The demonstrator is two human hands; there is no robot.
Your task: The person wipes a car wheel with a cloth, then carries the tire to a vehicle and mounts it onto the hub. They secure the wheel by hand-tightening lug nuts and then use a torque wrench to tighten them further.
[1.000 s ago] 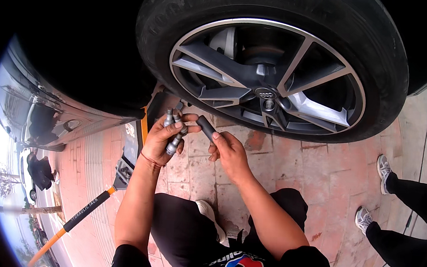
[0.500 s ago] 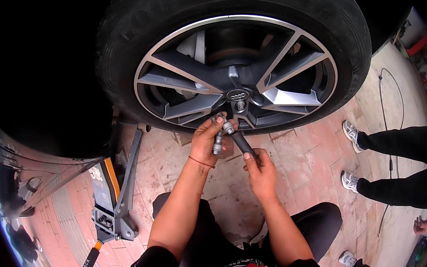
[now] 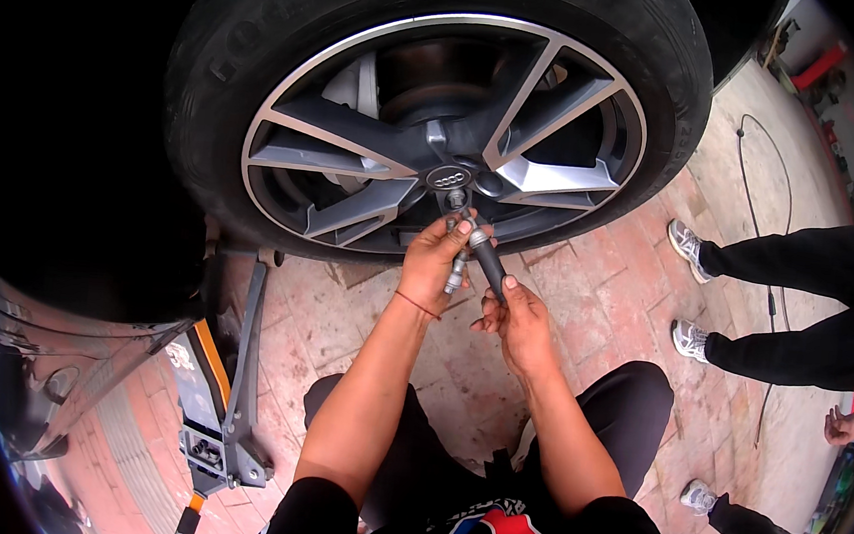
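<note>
Just below the hub of the alloy wheel [image 3: 445, 177], my left hand [image 3: 433, 257] is closed on metal wheel bolts [image 3: 457, 272]. One of them hangs below its fingers. Its fingertips also meet the upper end of a dark socket [image 3: 488, 266], where a silvery piece [image 3: 477, 238] shows. Pinched at its lower end, the socket slants up and left from my right hand [image 3: 523, 325]. Another bolt head [image 3: 455, 199] sits in the wheel just above my left fingertips. Fingers partly cover the bolts, so I cannot tell how many there are.
A floor jack [image 3: 214, 421] with an orange strip stands at lower left beside dark glossy bodywork [image 3: 88, 371]. To the right, a person's legs in black trousers [image 3: 799, 261] and grey shoes stand on the brick floor [image 3: 605, 301]. A black cable [image 3: 772, 294] runs behind them.
Both hands and the socket have come closer to the wheel hub. My left fingertips now sit just under the bolt head in the wheel. The whole view has shifted slightly.
</note>
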